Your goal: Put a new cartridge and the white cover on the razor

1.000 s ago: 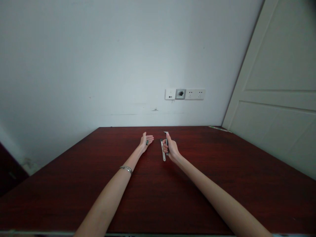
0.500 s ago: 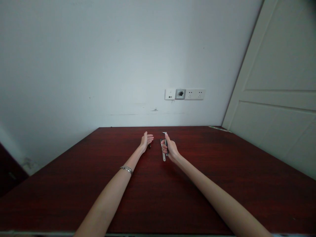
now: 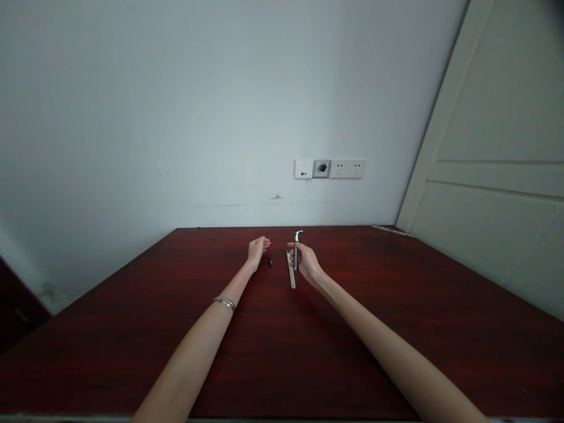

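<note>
My right hand (image 3: 307, 260) is closed around a slim tool (image 3: 296, 255) with a dark handle. Its silver end bends to the right at the top, and the tool is held upright. Beneath that hand, on the table, lies a narrow flat pale strip (image 3: 291, 275) with a small hole at its near end. To the left, my left hand (image 3: 257, 251) is held open with the fingers pointing right and nothing visible in it. A small black object (image 3: 270, 262), too small to name, rests just right of my left hand.
The dark red wooden table (image 3: 264, 352) reaches back to a white wall (image 3: 220, 117). Sockets and a switch plate (image 3: 348, 169) are fixed on the wall above the table. A pale panelled door (image 3: 497, 176) stands along the right side.
My right hand has turned the tool, so its bent silver end now points right instead of left. My left hand has shifted slightly left, uncovering more of the small black object.
</note>
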`<state>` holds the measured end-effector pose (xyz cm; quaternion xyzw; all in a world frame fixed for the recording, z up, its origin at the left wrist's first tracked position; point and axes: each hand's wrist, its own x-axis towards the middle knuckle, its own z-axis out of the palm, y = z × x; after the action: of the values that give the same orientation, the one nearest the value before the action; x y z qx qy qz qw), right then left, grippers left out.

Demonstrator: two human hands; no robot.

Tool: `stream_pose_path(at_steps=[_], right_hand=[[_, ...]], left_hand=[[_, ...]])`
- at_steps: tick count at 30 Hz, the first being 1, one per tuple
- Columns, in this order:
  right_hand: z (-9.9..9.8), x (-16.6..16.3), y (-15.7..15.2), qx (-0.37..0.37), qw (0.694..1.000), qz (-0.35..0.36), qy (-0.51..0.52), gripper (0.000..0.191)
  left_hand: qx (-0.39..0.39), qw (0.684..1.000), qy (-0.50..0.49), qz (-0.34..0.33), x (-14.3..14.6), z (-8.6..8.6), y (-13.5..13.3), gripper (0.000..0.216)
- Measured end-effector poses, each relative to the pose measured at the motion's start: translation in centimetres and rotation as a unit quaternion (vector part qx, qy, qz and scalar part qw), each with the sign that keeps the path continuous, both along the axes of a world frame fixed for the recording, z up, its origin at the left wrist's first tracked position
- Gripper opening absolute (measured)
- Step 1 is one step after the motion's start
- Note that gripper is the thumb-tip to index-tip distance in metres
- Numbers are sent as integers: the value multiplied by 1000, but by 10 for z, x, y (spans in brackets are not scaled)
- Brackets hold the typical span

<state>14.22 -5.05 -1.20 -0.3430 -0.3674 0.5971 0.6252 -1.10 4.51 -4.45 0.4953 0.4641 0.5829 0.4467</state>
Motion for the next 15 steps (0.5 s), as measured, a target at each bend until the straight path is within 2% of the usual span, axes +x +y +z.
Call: stream_pose_path(at_steps=[3,5,7,10,15], right_hand=[[3,0,0,16,999,-36,-27,20],[5,1,0,46,994,-64,-81,24],[6,4,0,78,981,-90,-152,28],[8,10,1,108,961,-118,-226,32],[6,11,2,133,954,-121,-239,35]], left_hand=[[31,999,20,0,-1,11,-5,25],[32,999,32,-20,-1,20,-9,24],[22,995,58,-76,-2,28,-14,24],[2,972,128,-195,-4,38,-25,22],[5,935,170,-311,-2,48,-50,27]])
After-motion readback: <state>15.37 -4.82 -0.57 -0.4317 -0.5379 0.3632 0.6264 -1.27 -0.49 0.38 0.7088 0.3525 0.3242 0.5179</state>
